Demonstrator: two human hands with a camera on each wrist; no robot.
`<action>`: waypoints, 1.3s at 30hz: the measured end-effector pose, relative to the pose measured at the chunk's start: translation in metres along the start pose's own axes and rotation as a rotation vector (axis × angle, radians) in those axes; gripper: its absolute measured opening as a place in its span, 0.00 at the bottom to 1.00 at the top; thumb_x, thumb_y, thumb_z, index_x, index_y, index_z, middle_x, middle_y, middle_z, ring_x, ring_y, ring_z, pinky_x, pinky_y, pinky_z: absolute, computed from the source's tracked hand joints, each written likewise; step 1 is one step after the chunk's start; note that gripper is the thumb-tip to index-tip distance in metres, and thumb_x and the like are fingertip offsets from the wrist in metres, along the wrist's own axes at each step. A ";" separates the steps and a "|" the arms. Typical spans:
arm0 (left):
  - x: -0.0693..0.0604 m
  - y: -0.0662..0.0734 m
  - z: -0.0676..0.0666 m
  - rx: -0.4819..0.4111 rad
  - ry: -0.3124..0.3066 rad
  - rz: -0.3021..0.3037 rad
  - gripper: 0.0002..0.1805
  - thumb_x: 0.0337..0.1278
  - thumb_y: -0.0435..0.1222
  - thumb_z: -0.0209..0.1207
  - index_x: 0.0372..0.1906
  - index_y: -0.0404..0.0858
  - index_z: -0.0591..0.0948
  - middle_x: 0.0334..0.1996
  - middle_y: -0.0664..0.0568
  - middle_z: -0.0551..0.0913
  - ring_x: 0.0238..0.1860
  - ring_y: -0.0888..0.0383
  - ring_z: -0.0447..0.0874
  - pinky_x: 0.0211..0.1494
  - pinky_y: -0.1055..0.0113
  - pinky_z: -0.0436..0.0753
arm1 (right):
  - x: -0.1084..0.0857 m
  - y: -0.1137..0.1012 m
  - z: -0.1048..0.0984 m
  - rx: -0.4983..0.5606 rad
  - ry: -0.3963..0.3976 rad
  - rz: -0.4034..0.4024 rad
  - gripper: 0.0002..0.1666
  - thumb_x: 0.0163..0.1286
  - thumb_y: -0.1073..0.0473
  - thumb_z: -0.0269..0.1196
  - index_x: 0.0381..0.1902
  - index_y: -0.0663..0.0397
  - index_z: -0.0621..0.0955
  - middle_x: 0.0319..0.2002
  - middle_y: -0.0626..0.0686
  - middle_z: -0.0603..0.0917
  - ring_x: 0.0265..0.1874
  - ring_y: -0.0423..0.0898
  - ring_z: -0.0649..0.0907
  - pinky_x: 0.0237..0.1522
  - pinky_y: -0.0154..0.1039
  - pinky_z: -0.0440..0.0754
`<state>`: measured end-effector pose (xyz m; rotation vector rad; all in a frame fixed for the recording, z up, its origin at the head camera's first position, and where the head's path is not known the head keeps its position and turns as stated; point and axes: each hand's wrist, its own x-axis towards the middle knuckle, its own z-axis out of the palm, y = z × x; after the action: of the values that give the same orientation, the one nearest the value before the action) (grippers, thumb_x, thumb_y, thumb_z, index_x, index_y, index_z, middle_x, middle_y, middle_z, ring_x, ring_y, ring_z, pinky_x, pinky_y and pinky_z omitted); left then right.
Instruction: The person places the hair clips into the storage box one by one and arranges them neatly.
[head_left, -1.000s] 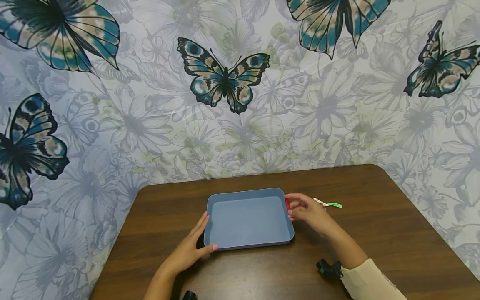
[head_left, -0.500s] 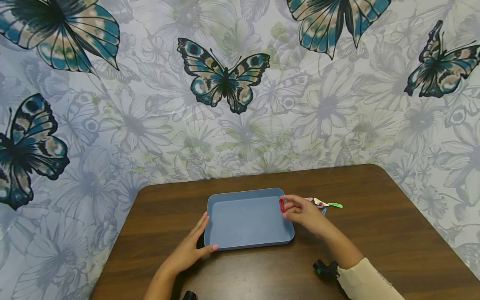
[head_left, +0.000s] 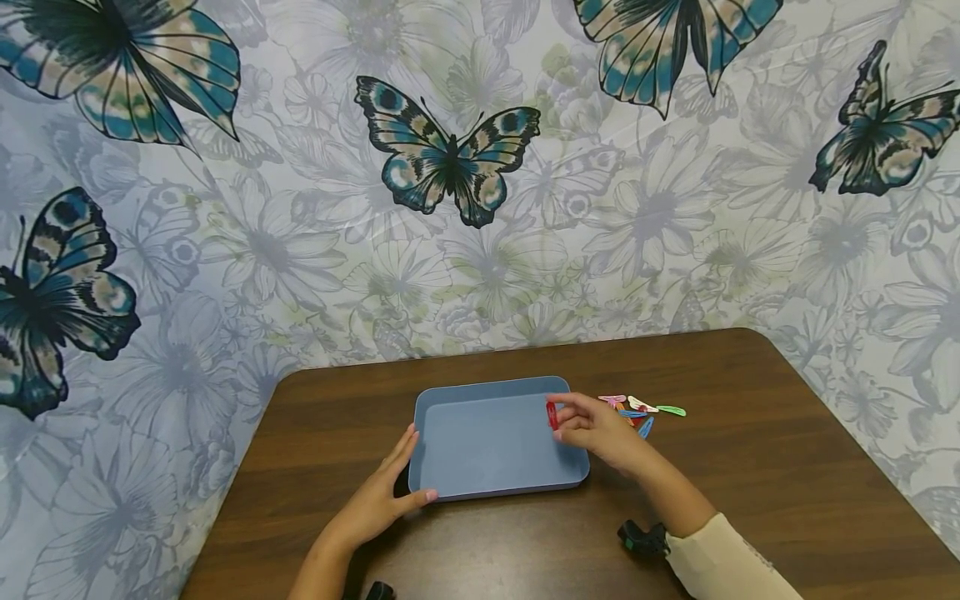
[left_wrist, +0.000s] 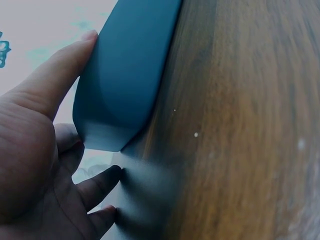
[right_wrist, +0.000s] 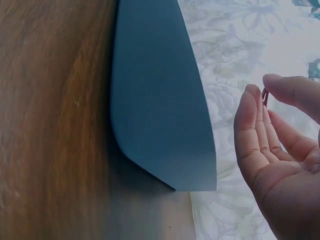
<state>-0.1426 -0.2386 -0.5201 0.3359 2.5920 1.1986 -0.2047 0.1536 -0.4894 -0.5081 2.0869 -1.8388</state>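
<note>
Between fingers [right_wrist: 246,117], clip [head_left: 552,416] vertical in head view

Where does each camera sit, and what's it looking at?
Head: on the person's head, looking forward and down at the blue tray, table and butterfly wall; left hand, right hand and forearms show.
Left wrist: looks past the palm at the tray's outer side; left hand shows.
Right wrist: same, other end; right hand shows, pinching a red clip.
Shared: both wrist views show the tray, table and wall.
</note>
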 end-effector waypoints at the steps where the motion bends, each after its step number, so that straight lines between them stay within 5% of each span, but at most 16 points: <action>1: 0.000 0.000 0.000 -0.001 0.000 -0.001 0.57 0.57 0.60 0.66 0.83 0.55 0.45 0.83 0.63 0.36 0.83 0.44 0.36 0.75 0.26 0.50 | 0.000 0.001 0.001 0.000 -0.001 0.000 0.36 0.69 0.67 0.65 0.72 0.65 0.68 0.50 0.66 0.78 0.43 0.40 0.85 0.47 0.30 0.85; 20: -0.001 0.001 0.000 -0.009 -0.002 0.014 0.58 0.58 0.59 0.66 0.83 0.50 0.45 0.84 0.60 0.35 0.83 0.43 0.37 0.78 0.31 0.37 | 0.010 0.001 0.022 -0.093 -0.003 -0.018 0.32 0.66 0.64 0.69 0.68 0.62 0.75 0.44 0.62 0.82 0.38 0.39 0.85 0.42 0.28 0.83; 39: 0.000 0.004 0.002 0.002 0.006 0.006 0.58 0.57 0.58 0.67 0.83 0.50 0.45 0.84 0.60 0.36 0.83 0.45 0.38 0.79 0.32 0.36 | 0.026 -0.001 0.052 -0.157 -0.059 -0.035 0.33 0.66 0.62 0.69 0.67 0.67 0.75 0.42 0.58 0.86 0.37 0.39 0.84 0.38 0.27 0.81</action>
<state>-0.1416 -0.2350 -0.5181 0.3418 2.5988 1.2011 -0.2038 0.0954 -0.4952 -0.6339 2.2062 -1.6654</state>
